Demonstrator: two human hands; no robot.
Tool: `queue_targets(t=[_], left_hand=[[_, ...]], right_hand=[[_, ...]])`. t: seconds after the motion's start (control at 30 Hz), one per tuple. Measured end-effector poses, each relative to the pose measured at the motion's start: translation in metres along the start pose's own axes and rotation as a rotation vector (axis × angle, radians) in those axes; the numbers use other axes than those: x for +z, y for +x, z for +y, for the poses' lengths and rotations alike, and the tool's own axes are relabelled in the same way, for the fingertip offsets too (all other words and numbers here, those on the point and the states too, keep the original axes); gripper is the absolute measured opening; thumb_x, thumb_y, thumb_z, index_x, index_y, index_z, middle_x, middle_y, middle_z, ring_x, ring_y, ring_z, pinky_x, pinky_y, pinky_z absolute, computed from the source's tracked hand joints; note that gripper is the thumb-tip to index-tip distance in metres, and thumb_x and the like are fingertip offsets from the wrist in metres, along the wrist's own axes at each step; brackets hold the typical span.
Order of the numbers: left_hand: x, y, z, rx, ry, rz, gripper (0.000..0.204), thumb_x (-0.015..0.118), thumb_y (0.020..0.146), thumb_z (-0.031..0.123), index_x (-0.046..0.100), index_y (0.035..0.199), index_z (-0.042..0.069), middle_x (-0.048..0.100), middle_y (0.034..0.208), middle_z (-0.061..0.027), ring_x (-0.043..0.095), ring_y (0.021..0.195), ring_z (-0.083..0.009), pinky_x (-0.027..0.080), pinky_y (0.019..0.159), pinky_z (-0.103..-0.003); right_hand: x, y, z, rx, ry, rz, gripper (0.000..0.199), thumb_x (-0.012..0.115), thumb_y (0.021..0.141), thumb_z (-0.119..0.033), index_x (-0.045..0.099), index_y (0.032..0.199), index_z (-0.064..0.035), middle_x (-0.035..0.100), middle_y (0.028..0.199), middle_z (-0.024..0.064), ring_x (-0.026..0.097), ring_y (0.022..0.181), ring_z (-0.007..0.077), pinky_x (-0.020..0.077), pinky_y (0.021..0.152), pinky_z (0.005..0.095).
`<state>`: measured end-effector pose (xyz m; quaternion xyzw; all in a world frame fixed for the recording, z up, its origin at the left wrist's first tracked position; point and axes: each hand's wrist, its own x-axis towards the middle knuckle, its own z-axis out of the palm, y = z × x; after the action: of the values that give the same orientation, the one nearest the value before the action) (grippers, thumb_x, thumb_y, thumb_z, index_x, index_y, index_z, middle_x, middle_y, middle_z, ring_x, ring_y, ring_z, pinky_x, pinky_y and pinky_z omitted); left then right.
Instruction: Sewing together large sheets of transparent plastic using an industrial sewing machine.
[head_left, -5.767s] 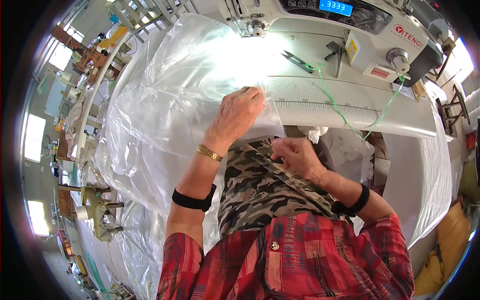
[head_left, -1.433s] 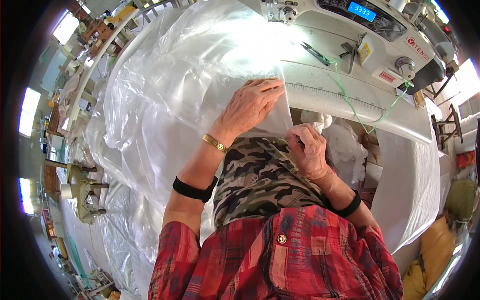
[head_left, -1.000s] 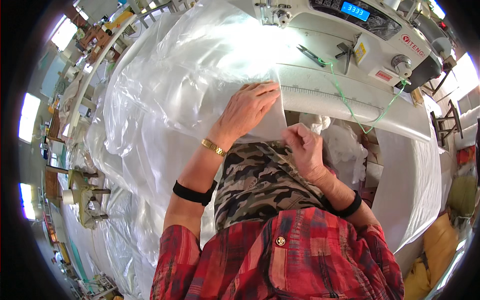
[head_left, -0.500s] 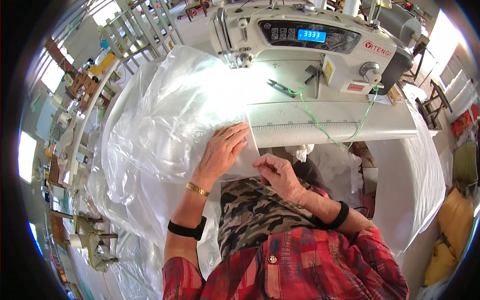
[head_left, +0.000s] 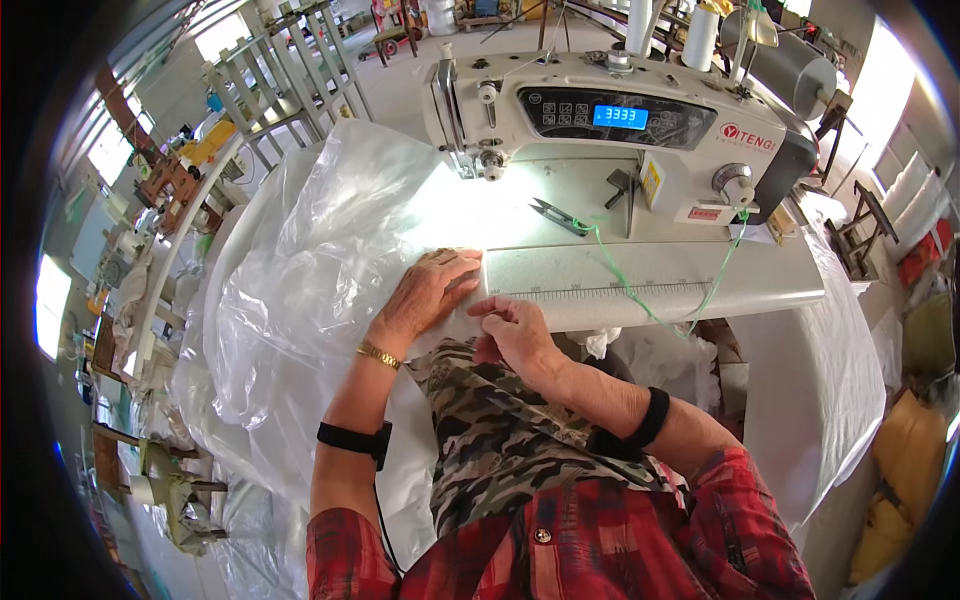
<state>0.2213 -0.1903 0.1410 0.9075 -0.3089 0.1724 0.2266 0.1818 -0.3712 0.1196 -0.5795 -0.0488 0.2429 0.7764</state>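
A crinkled, clear plastic sheet (head_left: 290, 260) spreads over the left part of the sewing table (head_left: 640, 262), passing near the lit needle area. My left hand (head_left: 425, 292) lies flat on it, fingers stretched toward the machine, close to the sheet's right edge. Just right of and nearer than that hand, my right hand (head_left: 515, 335) is closed in a pinch at the sheet's edge; the fingertips partly hide the grip. Above both hands stands a white sewing machine (head_left: 580, 100) with a lit blue display. Dark thread snips (head_left: 560, 216) rest on its bed.
Green cord (head_left: 625, 275) loops from the machine's dial over the table edge. A small black tool (head_left: 620, 188) stands on the bed. Thread cones (head_left: 701, 40) sit behind the machine. White sheeting (head_left: 815, 390) hangs at the right; a metal rack (head_left: 290, 75) stands far left.
Both hands have shifted slightly left, the right hand drawing nearer to the left along the sheet's edge. The view has tilted, so the machine appears lower.
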Motion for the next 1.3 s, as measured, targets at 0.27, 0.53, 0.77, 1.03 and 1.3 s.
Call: queue_targets(t=[0.27, 0.53, 0.77, 1.03, 1.3], left_hand=[[0.007, 0.002, -0.018, 0.027, 0.031, -0.003, 0.028, 0.057, 0.093, 0.028, 0.061, 0.108, 0.005, 0.065, 0.12, -0.0116, 0.06, 0.111, -0.031, 0.046, 0.096, -0.041], [0.005, 0.001, -0.013, 0.022, 0.046, 0.005, 0.028, 0.057, 0.094, 0.029, 0.06, 0.108, 0.005, 0.065, 0.119, -0.0116, 0.059, 0.111, -0.0309, 0.045, 0.096, -0.042], [0.006, 0.003, -0.01, -0.006, 0.033, -0.011, 0.024, 0.058, 0.092, 0.024, 0.059, 0.107, 0.005, 0.064, 0.119, -0.0107, 0.059, 0.111, -0.0308, 0.045, 0.096, -0.041], [0.003, -0.002, -0.009, -0.041, 0.022, 0.038, 0.02, 0.058, 0.091, 0.019, 0.058, 0.105, 0.005, 0.064, 0.115, -0.0083, 0.058, 0.108, -0.0281, 0.044, 0.096, -0.041], [0.015, -0.012, -0.016, -0.033, -0.057, 0.088, 0.017, 0.059, 0.089, 0.016, 0.057, 0.099, 0.002, 0.062, 0.103, -0.0121, 0.058, 0.103, -0.0297, 0.043, 0.095, -0.041]], right_hand=[[0.007, 0.008, -0.009, 0.094, 0.059, 0.043, 0.026, 0.045, 0.093, -0.005, 0.062, 0.112, 0.0021, 0.061, 0.071, 0.0061, 0.062, 0.055, 0.0165, 0.0557, 0.055, 0.0281], [0.003, 0.007, -0.008, 0.073, 0.055, 0.031, 0.028, 0.044, 0.093, -0.005, 0.062, 0.112, 0.0032, 0.061, 0.07, 0.0055, 0.061, 0.055, 0.0157, 0.0569, 0.057, 0.0279], [-0.004, 0.005, -0.007, 0.03, 0.023, 0.016, 0.027, 0.045, 0.092, -0.005, 0.065, 0.108, 0.0034, 0.059, 0.068, 0.0047, 0.06, 0.055, 0.0145, 0.0571, 0.057, 0.0278], [-0.005, 0.006, -0.001, -0.045, -0.06, 0.043, 0.024, 0.049, 0.093, -0.007, 0.067, 0.103, 0.0025, 0.059, 0.066, 0.0037, 0.058, 0.055, 0.0126, 0.055, 0.056, 0.0267], [-0.008, 0.001, -0.001, -0.045, -0.098, 0.075, 0.022, 0.05, 0.094, -0.008, 0.066, 0.105, 0.0022, 0.058, 0.064, 0.0033, 0.057, 0.053, 0.0135, 0.0507, 0.053, 0.0262]])
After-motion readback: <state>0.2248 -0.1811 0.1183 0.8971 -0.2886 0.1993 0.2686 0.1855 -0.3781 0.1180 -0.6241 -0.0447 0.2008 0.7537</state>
